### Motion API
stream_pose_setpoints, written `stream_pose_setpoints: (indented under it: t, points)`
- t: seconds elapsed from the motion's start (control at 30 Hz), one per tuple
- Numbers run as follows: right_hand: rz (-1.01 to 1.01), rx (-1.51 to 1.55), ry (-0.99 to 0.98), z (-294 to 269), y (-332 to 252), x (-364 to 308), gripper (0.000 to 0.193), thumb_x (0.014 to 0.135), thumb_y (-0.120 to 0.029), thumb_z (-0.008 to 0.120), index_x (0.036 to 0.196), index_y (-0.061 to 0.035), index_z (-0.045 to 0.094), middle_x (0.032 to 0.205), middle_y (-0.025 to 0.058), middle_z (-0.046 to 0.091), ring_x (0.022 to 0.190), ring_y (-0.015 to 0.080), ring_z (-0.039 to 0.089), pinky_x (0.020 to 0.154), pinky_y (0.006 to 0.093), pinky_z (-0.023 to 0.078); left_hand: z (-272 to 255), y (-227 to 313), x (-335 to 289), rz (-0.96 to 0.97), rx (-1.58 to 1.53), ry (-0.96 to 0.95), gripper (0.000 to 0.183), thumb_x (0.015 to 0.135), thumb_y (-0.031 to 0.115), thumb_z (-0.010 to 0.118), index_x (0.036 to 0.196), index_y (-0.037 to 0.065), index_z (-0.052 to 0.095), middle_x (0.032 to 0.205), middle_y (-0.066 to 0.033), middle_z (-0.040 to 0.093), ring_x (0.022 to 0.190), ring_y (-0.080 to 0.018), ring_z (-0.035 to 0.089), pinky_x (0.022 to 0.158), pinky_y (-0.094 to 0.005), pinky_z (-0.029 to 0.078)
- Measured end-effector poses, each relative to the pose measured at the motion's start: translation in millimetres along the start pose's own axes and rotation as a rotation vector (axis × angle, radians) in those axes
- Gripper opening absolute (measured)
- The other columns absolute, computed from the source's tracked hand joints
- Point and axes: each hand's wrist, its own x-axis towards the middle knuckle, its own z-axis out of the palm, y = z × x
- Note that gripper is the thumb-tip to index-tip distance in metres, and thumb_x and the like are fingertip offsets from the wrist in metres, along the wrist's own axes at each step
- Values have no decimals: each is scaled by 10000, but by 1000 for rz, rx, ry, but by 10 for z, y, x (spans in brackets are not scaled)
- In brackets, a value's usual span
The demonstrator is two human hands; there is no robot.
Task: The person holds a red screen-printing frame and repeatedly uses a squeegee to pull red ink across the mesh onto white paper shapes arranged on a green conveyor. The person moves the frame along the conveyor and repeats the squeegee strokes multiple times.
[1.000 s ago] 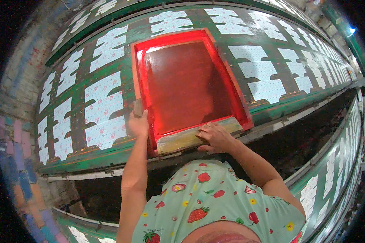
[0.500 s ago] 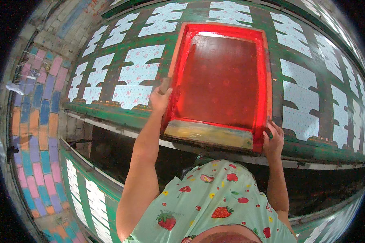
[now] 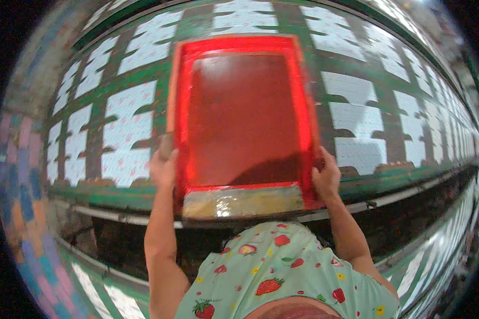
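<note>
A screen-printing frame (image 3: 307, 114) with bright red borders and a dark red mesh (image 3: 245, 117) lies over the long green table, its near end by my body. Along that near end runs a dull yellowish strip (image 3: 242, 203) with a wet shine. My left hand (image 3: 164, 166) is closed on the left side of the frame, around a small brown block (image 3: 166, 146) there. On the right side, my right hand (image 3: 326, 173) grips the frame's edge, with some fingers hidden. A shadow falls across the mesh's near right corner.
White cut fabric pieces with small prints (image 3: 126, 133) lie in rows on the green table (image 3: 112, 195), left of the frame; more pieces (image 3: 359, 119) lie to the right. A dark gap (image 3: 127, 236) separates this table from another behind me. Colourful paving (image 3: 29, 212) is at far left.
The whole view has shifted, so frame and table appear farther left and lower. My right hand's fingers have closed more firmly round the frame's edge; my left hand keeps its hold.
</note>
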Motion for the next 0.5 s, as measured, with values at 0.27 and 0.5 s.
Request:
stream_pose_setpoints:
  t: [0.27, 0.5]
  points:
    - [23, 1, -19, -298, -274, 79, 608, 799, -18, 756, 1388, -167, 736, 1123, 131, 704, 1083, 397, 699, 927, 492, 596, -39, 79, 62, -112, -273, -61, 428, 929, 71, 886, 1303, -83, 749, 1171, -120, 808, 1047, -199, 746, 967, -362, 582]
    - [5, 51, 23, -685, 37, 337, 511, 812, -20, 748, 1306, -153, 772, 1097, 129, 723, 1042, 386, 725, 896, 495, 606, 83, 523, -135, -88, -492, -81, 390, 930, 25, 871, 1289, -72, 754, 1154, -90, 799, 1009, -181, 737, 928, -348, 582]
